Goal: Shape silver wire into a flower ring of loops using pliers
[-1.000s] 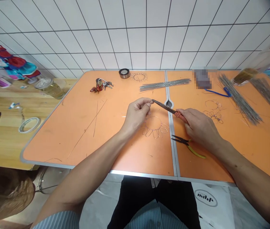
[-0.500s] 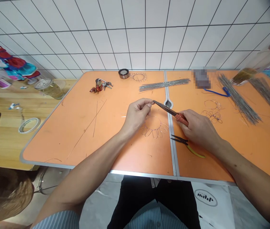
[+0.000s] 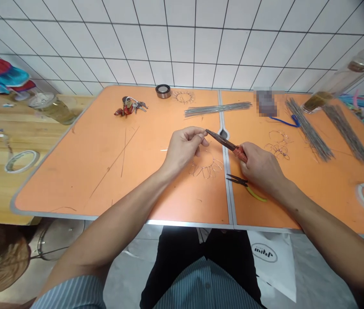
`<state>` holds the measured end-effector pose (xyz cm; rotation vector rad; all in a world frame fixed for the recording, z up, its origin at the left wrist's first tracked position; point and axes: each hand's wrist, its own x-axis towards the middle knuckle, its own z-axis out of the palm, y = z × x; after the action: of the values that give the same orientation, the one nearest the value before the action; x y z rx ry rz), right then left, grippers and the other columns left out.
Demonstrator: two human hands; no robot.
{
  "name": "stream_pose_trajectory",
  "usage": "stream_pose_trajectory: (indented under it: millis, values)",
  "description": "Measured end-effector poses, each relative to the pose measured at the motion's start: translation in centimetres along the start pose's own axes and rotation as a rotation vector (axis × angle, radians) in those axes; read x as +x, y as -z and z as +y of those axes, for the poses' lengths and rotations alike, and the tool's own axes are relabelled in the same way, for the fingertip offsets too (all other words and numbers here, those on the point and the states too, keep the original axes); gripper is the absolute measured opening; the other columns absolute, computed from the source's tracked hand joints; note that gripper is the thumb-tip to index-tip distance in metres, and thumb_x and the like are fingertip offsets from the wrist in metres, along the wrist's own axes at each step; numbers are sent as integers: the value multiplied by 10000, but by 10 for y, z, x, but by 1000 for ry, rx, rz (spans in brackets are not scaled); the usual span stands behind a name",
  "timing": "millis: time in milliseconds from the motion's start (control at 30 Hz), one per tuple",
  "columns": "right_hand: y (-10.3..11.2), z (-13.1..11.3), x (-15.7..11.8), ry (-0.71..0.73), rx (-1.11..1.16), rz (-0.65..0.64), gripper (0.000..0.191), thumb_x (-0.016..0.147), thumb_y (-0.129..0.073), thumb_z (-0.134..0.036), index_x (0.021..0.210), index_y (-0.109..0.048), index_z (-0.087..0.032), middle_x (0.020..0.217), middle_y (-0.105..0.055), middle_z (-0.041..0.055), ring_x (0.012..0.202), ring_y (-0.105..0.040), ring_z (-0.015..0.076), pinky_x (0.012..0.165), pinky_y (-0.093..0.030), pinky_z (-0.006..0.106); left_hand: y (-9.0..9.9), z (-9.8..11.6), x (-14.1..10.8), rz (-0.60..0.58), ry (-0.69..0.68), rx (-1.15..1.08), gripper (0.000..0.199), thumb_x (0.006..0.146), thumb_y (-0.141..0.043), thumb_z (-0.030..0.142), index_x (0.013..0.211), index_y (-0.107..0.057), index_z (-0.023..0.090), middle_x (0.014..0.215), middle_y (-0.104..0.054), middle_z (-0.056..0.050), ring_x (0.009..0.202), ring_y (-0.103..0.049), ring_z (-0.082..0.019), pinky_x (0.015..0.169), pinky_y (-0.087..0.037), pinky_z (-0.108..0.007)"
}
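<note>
My right hand (image 3: 262, 165) is closed around the red-handled pliers (image 3: 228, 145), whose long dark jaws point up and left. Their tip meets the pinched fingers of my left hand (image 3: 186, 146). A thin wire (image 3: 163, 149) sticks out to the left of that hand; most of it is hidden by the fingers. Just below lies a ring of wire petal loops (image 3: 206, 172) on the orange table (image 3: 169, 206). Beneath my right hand rests a second pair of pliers (image 3: 241, 182) with dark jaws and a yellow handle.
Bundles of straight wires (image 3: 217, 109) lie at the back and right. Keys (image 3: 132, 106), a tape roll (image 3: 163, 91) and another wire ring (image 3: 183, 97) are at the back. Bent wire loops (image 3: 280, 150) sit to the right, near a clear jar (image 3: 339, 81). Two loose wires (image 3: 123, 152) cross at left.
The view has shifted slightly, showing more of the table's right side, including a white ring. Both hands keep their hold, with the pliers' tip still at my left fingers.
</note>
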<state>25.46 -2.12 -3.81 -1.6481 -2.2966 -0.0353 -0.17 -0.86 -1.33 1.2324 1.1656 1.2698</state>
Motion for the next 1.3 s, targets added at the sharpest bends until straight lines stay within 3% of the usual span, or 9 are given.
stream_pose_trajectory:
  millis: [200, 400, 633, 767, 867, 967, 1067, 1300]
  values:
    - [1, -4, 2, 44, -199, 50, 383, 1173, -372, -418, 1107, -678, -197, 1015, -793, 167, 854, -713, 305, 640, -297, 390, 2, -2, 1, 1, 94, -101, 139, 948, -744, 243, 845, -786, 160, 783, -806, -65, 458, -571, -79, 477, -432, -228]
    - [8, -10, 6, 104, -386, 89, 498, 1198, -315, -461, 1090, -709, -176, 978, -761, 179, 833, -674, 293, 635, -256, 395, 5, -3, 4, 26, 202, -221, 98, 876, -754, 202, 788, -757, 158, 771, -807, -78, 451, -576, -78, 451, -411, -219]
    - [13, -21, -2, 105, -394, 120, 501, 1209, -300, -435, 1164, -714, -157, 1013, -768, 170, 892, -670, 303, 660, -288, 396, 3, 3, 1, 24, 186, -273, 139, 896, -713, 148, 758, -717, 158, 695, -767, -51, 440, -585, -79, 439, -411, -211]
    - [20, -24, -6, 36, -171, 58, 369, 1170, -386, -346, 1202, -718, -187, 1085, -801, 158, 951, -697, 315, 691, -352, 395, 4, 5, 3, 34, 165, -277, 130, 933, -728, 164, 803, -733, 159, 705, -761, -39, 440, -581, -73, 446, -423, -212]
    - [25, -25, -6, -70, 136, -81, 262, 1099, -484, -310, 1184, -718, -226, 1136, -821, 121, 977, -719, 298, 736, -421, 385, 8, 3, 8, 42, 140, -296, 61, 908, -745, 166, 849, -757, 156, 724, -766, -33, 450, -583, -70, 457, -440, -211]
    - [32, -29, -3, -160, 573, -300, 240, 1063, -559, -409, 1120, -698, -222, 1044, -802, 91, 910, -715, 252, 757, -488, 370, 12, 2, 11, 41, 127, -307, 44, 889, -751, 177, 910, -781, 154, 739, -775, -29, 451, -582, -67, 452, -431, -207]
    - [39, -35, 2, -215, 930, -489, 357, 1017, -660, -544, 1131, -661, -206, 916, -736, 54, 754, -632, 193, 691, -488, 351, 13, 2, 12, 43, 130, -293, 75, 890, -746, 184, 940, -792, 152, 744, -781, -31, 437, -568, -63, 437, -405, -206]
    - [40, -33, 11, -257, 1105, -666, 356, 975, -770, -554, 1014, -695, -208, 947, -725, 79, 784, -620, 192, 680, -520, 352, 14, -2, 12, 37, 108, -255, 122, 894, -737, 193, 992, -803, 167, 748, -776, -19, 454, -586, -74, 444, -410, -208]
